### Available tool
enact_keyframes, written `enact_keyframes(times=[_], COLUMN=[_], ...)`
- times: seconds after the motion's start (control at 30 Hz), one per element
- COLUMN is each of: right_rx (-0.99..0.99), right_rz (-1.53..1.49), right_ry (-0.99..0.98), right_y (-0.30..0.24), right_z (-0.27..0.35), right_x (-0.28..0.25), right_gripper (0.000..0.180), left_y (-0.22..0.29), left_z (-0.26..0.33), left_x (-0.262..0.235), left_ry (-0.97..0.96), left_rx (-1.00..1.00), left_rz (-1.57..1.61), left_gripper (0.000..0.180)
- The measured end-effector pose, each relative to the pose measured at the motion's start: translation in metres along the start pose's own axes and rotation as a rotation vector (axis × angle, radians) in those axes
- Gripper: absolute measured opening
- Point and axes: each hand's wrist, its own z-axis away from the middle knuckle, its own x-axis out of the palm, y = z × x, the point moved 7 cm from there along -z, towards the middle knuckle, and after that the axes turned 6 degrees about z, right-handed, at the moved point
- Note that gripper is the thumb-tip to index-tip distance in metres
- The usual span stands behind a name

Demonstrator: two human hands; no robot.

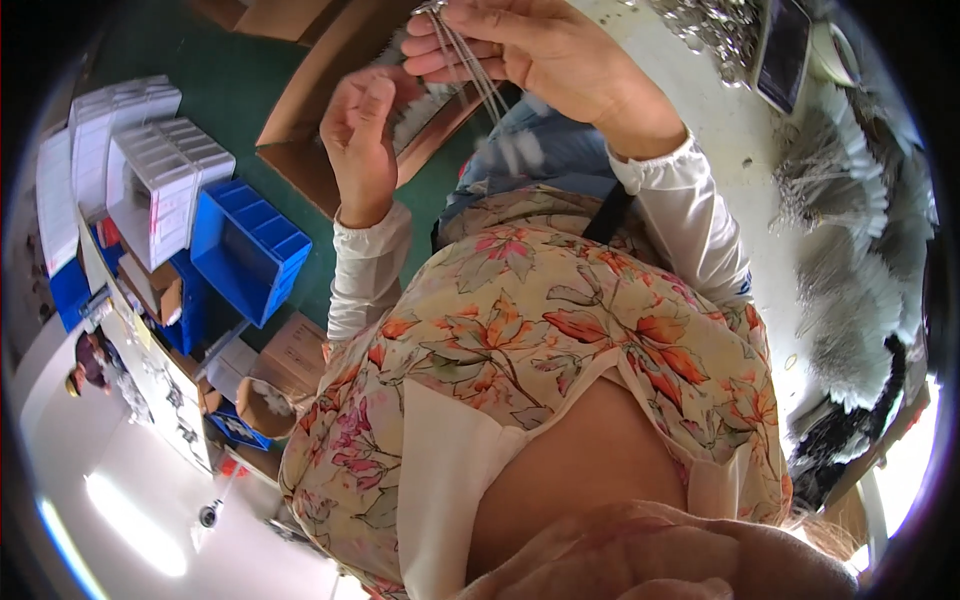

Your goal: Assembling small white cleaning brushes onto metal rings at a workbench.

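My right hand is at the top of the view, pinching a small bundle of thin wire-stemmed brushes. A shiny metal piece sits at the upper end of the stems, partly cut off by the frame edge. White, blurred tips hang from the lower end, over my blue-clad lap. To the left, apart from the bundle, my left hand has its thumb raised and its fingers loosely bent. Nothing shows in it, though some fingers are in shadow. Behind it stands an open cardboard box with whitish bristly items inside.
On the white table at right lie piles of pale brushes, a heap of shiny metal pieces, a phone and a white round object. Blue crates and white crates stand at left on a green floor.
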Motion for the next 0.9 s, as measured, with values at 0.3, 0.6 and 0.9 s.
enact_keyframes(times=[0.3, 0.6, 0.9], right_rx=[0.022, -0.109, 0.277], right_rz=[0.655, 1.487, 1.130], right_ry=[-0.098, -0.073, 0.277], right_y=[-0.010, -0.016, 0.010], right_z=[-0.003, -0.005, 0.018], right_x=[0.055, 0.030, -0.055], right_gripper=[0.020, 0.025, 0.018], left_y=[0.028, -0.022, -0.108], left_z=[-0.018, -0.044, -0.092], left_x=[0.031, 0.008, -0.187], left_ry=[0.395, -0.439, 0.083], left_rx=[0.648, 0.397, -0.220], left_rz=[-0.483, -0.636, -0.949], left_gripper=[0.032, 0.029, 0.027])
